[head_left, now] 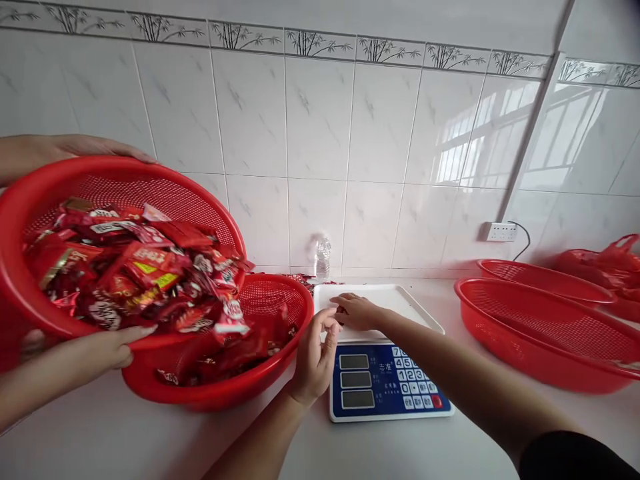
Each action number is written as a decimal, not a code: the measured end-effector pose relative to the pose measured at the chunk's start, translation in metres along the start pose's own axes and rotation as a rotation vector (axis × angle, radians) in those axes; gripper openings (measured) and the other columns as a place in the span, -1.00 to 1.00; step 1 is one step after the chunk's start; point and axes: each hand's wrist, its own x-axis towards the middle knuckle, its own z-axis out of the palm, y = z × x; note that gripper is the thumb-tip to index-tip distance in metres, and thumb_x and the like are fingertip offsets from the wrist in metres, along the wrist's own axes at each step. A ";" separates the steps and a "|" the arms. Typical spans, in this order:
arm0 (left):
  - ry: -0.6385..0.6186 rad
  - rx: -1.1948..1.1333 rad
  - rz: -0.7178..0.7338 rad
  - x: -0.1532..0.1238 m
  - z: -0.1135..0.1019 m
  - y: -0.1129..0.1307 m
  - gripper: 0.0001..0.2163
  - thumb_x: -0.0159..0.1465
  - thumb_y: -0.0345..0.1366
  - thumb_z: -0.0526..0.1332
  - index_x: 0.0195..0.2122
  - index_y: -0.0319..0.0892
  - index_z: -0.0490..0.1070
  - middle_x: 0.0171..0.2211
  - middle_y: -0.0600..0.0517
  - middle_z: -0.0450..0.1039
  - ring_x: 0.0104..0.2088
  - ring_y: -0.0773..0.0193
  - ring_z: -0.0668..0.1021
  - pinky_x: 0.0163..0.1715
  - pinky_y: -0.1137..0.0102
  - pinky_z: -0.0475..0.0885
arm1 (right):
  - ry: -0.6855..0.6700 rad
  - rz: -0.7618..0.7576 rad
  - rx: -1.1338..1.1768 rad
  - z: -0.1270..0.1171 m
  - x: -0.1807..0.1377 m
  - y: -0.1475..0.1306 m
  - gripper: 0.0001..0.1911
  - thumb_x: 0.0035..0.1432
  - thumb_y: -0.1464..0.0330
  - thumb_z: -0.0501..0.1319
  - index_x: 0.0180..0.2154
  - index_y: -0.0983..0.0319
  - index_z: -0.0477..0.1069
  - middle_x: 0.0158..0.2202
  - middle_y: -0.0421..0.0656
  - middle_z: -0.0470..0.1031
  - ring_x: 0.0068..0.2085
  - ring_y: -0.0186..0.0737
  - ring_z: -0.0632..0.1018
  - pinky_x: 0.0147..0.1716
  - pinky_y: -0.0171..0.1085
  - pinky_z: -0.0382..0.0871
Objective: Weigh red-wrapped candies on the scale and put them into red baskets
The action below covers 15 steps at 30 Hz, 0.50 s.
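My left hand [315, 357] is beside the near left edge of the scale's white pan [395, 300], fingers loosely bent and thumb apart, nothing visible in it. Over that pan, my right hand [359, 312] has its fingers curled down; a small dark red piece shows at the fingertips, too hidden to name. Below the pan is the blue keypad panel of the digital scale [385, 380], its displays blank. To the left, another person's two hands tilt a red colander basket [197, 193] full of wrapped candies [145, 267] over a second red basket [295, 300], where more candies lie.
A clear plastic bottle [323, 257] stands against the tiled wall. On the right are two more red baskets [525, 327], one behind the other, and red plastic bags [600, 263]. A power socket [501, 231] with a black cable is on the wall.
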 end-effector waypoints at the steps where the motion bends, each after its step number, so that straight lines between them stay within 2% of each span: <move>1: 0.000 0.006 0.004 0.000 0.000 0.000 -0.77 0.39 -0.32 -0.02 0.05 -0.13 0.20 -0.28 0.01 0.41 -0.24 0.29 0.49 -0.17 0.36 0.38 | 0.007 -0.009 -0.005 0.001 0.002 -0.001 -0.53 0.24 0.07 0.04 0.11 0.10 0.30 0.07 -0.03 0.36 0.07 -0.04 0.38 -0.02 -0.11 0.23; 4: -0.002 0.020 0.007 -0.001 0.000 0.001 -0.78 0.39 -0.31 -0.01 0.04 -0.14 0.21 -0.26 -0.01 0.42 -0.27 0.30 0.49 -0.23 0.38 0.39 | 0.051 -0.009 -0.028 0.001 0.002 -0.001 -0.66 0.24 0.14 0.07 -0.08 0.17 0.43 -0.11 -0.05 0.41 -0.10 -0.14 0.46 -0.17 -0.23 0.27; 9: -0.007 0.026 0.009 -0.001 0.000 0.000 -0.77 0.39 -0.31 -0.01 0.04 -0.14 0.22 -0.28 0.00 0.42 -0.27 0.29 0.49 -0.19 0.35 0.39 | 0.101 -0.010 -0.067 -0.006 -0.015 0.011 -0.79 0.21 0.18 0.14 -0.27 0.16 0.44 -0.24 -0.19 0.39 -0.41 -0.37 0.44 -0.45 -0.37 0.17; 12: -0.007 0.005 0.011 -0.002 0.000 -0.002 -0.77 0.38 -0.33 -0.01 0.05 -0.14 0.20 -0.31 0.02 0.41 -0.26 0.29 0.49 -0.15 0.33 0.38 | 0.174 0.014 -0.112 -0.018 -0.037 0.035 -0.82 0.23 0.25 0.11 -0.33 0.16 0.43 -0.25 -0.21 0.38 -0.44 -0.39 0.42 -0.47 -0.37 0.14; 15: -0.016 -0.024 0.017 -0.004 0.001 -0.003 -0.78 0.38 -0.33 0.00 0.04 -0.14 0.21 -0.33 0.03 0.40 -0.27 0.29 0.48 -0.17 0.34 0.39 | 0.295 0.109 -0.163 -0.037 -0.071 0.076 -0.79 0.25 0.32 0.03 -0.28 0.18 0.43 -0.20 -0.14 0.37 -0.40 -0.33 0.43 -0.49 -0.34 0.15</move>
